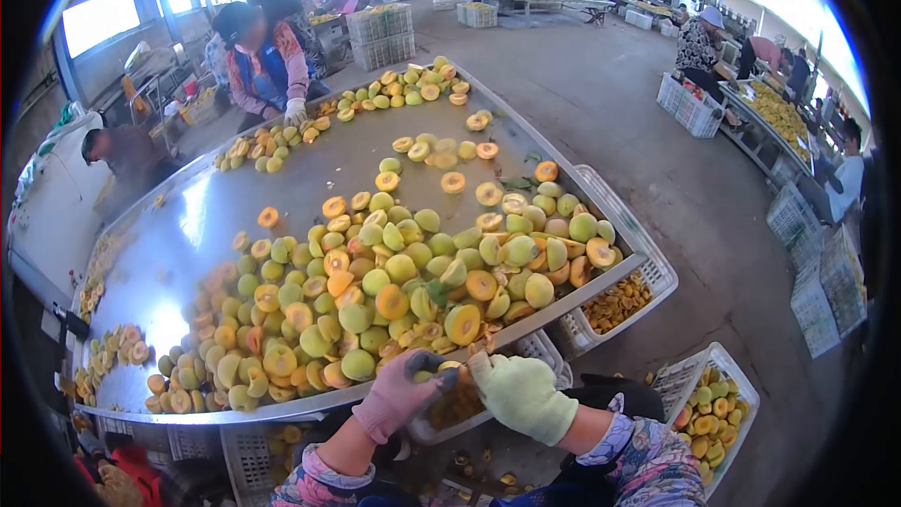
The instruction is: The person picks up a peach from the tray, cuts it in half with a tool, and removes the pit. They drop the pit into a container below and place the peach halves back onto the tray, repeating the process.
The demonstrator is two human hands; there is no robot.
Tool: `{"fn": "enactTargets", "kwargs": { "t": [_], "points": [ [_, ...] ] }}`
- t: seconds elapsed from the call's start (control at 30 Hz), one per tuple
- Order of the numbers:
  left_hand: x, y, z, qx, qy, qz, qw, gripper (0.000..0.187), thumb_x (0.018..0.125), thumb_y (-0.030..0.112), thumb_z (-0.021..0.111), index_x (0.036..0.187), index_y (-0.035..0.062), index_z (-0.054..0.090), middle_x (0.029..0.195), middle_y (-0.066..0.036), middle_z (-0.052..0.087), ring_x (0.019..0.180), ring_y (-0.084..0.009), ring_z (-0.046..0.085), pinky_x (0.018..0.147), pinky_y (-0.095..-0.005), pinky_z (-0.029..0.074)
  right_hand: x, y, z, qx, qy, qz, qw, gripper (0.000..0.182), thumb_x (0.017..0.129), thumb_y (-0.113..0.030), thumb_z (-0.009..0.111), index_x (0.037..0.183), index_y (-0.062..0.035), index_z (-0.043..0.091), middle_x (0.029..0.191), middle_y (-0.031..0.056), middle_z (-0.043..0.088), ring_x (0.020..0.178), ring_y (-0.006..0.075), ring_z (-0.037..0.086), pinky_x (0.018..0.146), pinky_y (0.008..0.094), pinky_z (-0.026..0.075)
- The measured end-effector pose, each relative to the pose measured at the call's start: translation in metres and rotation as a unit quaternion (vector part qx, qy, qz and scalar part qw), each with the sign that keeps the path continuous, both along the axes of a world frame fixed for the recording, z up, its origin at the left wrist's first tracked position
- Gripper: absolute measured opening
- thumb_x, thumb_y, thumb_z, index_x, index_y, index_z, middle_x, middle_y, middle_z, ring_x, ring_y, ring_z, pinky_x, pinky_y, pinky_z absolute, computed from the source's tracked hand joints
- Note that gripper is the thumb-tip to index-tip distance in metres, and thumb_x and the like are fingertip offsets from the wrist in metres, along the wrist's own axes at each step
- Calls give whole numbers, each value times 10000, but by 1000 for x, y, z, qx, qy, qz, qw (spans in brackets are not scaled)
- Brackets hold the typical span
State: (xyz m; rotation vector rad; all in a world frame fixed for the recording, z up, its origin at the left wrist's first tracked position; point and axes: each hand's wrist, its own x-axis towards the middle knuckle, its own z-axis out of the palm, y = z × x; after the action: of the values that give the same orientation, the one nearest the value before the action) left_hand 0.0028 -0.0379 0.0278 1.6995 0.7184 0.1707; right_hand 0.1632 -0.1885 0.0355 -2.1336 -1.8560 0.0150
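My left hand (402, 396), in a pink glove with dark fingertips, is closed around a piece of yellow-green fruit (424, 376), which looks like an apricot half. Close beside it, my right hand (526, 399) wears a pale green glove. Its thumb and fingers are pressed together, and what sits in them is mostly hidden. Both hands are at the near edge of a metal table (310, 178). Just beyond them lies a large heap of halved fruit (357, 314), green-skinned with orange flesh, some halves showing pits or hollows.
Under the table's right corner stands a crate of pits (615, 305). A white crate of fruit halves (713, 418) is at my right. Across the table a person (267, 66) reaches toward fruit. Another person (131, 155) is at the left. Stacked crates (380, 36) stand behind.
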Motion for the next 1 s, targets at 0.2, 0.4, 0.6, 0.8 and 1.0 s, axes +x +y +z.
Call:
{"fn": "enactTargets", "kwargs": {
  "t": [0.2,0.4,0.6,0.8,1.0],
  "points": [
    [-2,1,-20,-82,-20,10,996,363,840,235,743,1109,9,649,983,-96,706,889,-142,639,830,-292,510,3,0,-3,36,-28,32,998,268,821,-197,661,1019,-57,547,714,73,634,579,268,647,483,393,505],
    [-3,5,-9,-27,-24,-41,998,258,875,199,767,1016,12,660,884,-7,656,827,-82,604,755,-251,512,6,5,-9,64,-24,29,997,163,850,-174,618,976,-87,563,668,50,612,562,252,636,475,390,496],
    [-2,-9,-7,65,-15,-25,997,338,889,338,729,965,12,681,756,-57,668,691,-105,564,661,-288,491,10,4,-6,83,-93,69,990,122,870,-146,592,960,-63,592,664,50,605,562,235,636,478,375,494],
    [1,-16,-11,148,48,-31,987,301,876,240,693,1051,-3,653,837,-141,670,751,-177,609,730,-314,505,12,1,-9,72,-139,75,985,113,878,-143,602,967,-77,582,663,11,594,543,186,625,459,338,484],
    [-2,-18,-24,123,51,-14,991,283,930,168,595,1152,-4,630,942,-120,670,854,-160,604,806,-303,500,13,1,0,4,24,54,998,233,820,-179,669,1002,-59,585,710,94,627,629,305,661,541,421,522]
  ]
}}
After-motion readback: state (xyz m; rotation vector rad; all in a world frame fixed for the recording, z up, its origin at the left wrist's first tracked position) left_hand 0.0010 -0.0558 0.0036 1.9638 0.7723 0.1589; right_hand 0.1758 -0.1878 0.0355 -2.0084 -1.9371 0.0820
